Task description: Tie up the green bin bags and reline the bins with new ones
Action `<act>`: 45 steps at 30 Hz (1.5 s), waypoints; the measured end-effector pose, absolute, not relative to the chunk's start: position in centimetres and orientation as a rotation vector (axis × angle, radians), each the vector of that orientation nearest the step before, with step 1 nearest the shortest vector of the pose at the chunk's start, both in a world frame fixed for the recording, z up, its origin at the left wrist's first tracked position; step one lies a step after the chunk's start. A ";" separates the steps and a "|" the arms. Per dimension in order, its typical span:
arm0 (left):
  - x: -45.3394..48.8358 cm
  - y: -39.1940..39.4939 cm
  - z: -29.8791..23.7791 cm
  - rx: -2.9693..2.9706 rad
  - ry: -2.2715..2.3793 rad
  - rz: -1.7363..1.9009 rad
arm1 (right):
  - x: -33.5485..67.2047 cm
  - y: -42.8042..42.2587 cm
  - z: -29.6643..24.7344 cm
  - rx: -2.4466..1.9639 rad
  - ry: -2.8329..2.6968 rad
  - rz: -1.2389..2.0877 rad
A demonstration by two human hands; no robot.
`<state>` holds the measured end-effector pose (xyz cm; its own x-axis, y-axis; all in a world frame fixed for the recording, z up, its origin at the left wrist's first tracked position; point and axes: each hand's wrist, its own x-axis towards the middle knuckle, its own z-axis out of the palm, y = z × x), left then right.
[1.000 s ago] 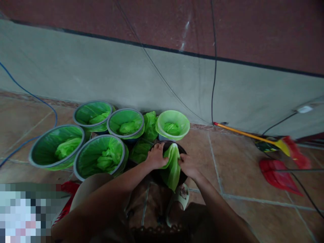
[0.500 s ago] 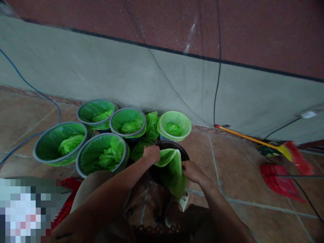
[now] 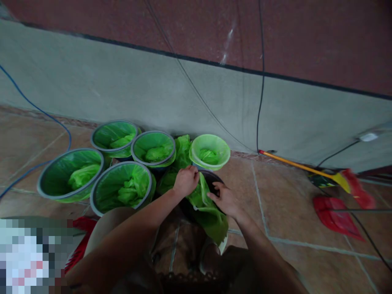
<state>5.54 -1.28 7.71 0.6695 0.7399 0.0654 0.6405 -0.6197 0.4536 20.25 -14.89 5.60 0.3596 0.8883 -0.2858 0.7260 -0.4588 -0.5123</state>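
Observation:
Between my knees stands a dark bin, partly hidden by my hands and a green plastic bag. The bag drapes across the bin's mouth and hangs over its near side. My left hand is closed, pinching the bag's upper edge. My right hand is open at the bag's right side, its fingers apart and the thumb close to the plastic. Beyond the bin, a small pale bucket has a light green bag lining it. Another loose green bag is bunched beside that bucket.
Several grey-rimmed buckets lined with green bags, among them a front one, stand to the left. A grey wall rises behind. On the right lie a broom and a red dustpan. A blue cable crosses the left floor.
My right hand has let go of the bag's edge and opened. My left hand has moved slightly right and up with the bag. The bag's raised right part has dropped.

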 end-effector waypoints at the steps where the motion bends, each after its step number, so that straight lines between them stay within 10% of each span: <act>1: 5.7 -1.4 7.7 2.479 1.048 0.387 | 19.8 -14.6 5.6 -2.321 -1.423 0.764; 19: 4.9 -2.4 5.4 2.311 1.251 -0.201 | 20.5 -12.7 6.6 -1.783 -0.456 0.889; 28: 3.8 1.0 7.3 2.349 1.469 -0.071 | 25.0 -16.5 7.5 -2.939 -1.144 0.649; 45: 4.1 1.6 4.7 2.140 1.249 0.048 | 21.7 -13.0 2.6 -2.642 -1.769 0.254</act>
<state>4.11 1.64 4.74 0.5450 0.7901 -0.2805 0.7664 -0.3338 0.5487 21.66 -13.04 2.59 0.3725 0.9144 -0.1585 0.9221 -0.3840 -0.0482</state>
